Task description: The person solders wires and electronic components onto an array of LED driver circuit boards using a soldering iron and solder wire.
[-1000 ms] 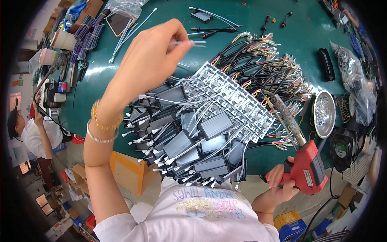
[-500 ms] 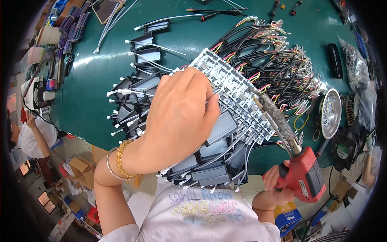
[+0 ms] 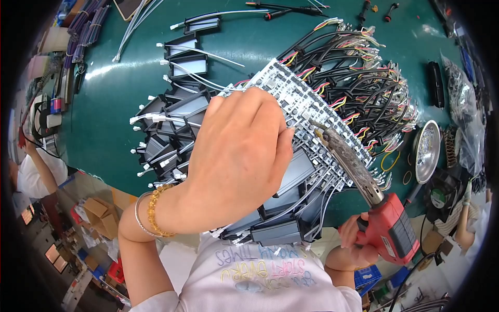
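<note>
My left hand (image 3: 241, 148) is closed, knuckles up, over the near left side of a white circuit board panel (image 3: 306, 96). Its fingertips curl underneath, so whatever they pinch is hidden. My right hand (image 3: 355, 240) grips a red soldering gun (image 3: 393, 229) by its handle. The gun's long, scorched metal barrel slants up and left, its tip over the panel just right of my left fingers. Black housings with grey faces (image 3: 187, 66) and white leads lie to the left and below the panel. Black cables (image 3: 348, 96) with bare coloured wire ends fan out along its far right side.
A metal bowl (image 3: 427, 151) stands at the right, near a small black fan (image 3: 441, 196) and a clear plastic bag (image 3: 461, 104). Bundled purple wires (image 3: 86, 31) lie at the far left. Another person's arm (image 3: 41, 169) shows at the left edge.
The soldering gun's tip has moved left, from the panel's right side to nearer my left fingers. My left hand keeps its closed shape over the panel. The whole view has shifted slightly.
</note>
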{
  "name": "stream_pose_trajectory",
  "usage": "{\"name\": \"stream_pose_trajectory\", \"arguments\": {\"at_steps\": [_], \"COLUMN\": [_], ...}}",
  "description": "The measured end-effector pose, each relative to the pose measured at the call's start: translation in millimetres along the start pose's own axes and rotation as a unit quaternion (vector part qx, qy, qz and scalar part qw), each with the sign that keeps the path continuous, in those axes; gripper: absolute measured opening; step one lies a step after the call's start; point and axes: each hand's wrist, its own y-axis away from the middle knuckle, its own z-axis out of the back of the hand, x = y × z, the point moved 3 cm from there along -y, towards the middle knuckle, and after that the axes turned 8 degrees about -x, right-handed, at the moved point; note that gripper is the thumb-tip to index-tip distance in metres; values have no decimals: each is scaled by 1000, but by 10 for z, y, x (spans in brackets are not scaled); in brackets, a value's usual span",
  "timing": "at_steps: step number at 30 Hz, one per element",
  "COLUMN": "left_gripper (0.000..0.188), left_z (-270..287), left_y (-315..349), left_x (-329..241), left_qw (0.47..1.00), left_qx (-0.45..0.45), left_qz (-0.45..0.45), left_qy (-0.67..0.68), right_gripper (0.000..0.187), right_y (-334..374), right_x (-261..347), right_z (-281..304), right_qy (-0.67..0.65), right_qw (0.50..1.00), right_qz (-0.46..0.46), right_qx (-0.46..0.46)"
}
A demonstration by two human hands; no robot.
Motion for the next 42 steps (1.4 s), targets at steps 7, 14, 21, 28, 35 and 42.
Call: {"name": "stream_pose_trajectory", "arguments": {"at_steps": [7, 14, 21, 28, 35, 42], "left_gripper": [13, 15, 15, 16, 15, 15], "left_z": [-24, -55, -56, -44, -93, -40], "left_y": [-10, -3, -10, 0, 2, -9], "left_x": [-60, -61, -59, -55, -32, -63], "left_qw": [999, 999, 999, 999, 998, 999], "left_qx": [-8, 13, 19, 10, -3, 0], "left_qz": [-38, -32, -35, -37, -58, -40], "left_qy": [1, -9, -10, -18, -16, -18], "right_gripper": [92, 65, 66, 63, 63, 57], "right_y": [-102, 35, 62, 209, 50, 32], "right_x": [0, 103, 72, -93, 136, 150], "right_z": [211, -14, -36, 221, 124, -5], "right_qy": [-36, 116, 92, 99, 214, 215], "right_qw": [980, 989, 988, 995, 975, 972], "right_qz": [65, 37, 8, 1, 61, 80], "right_qx": [183, -83, -122, -15, 26, -47]}}
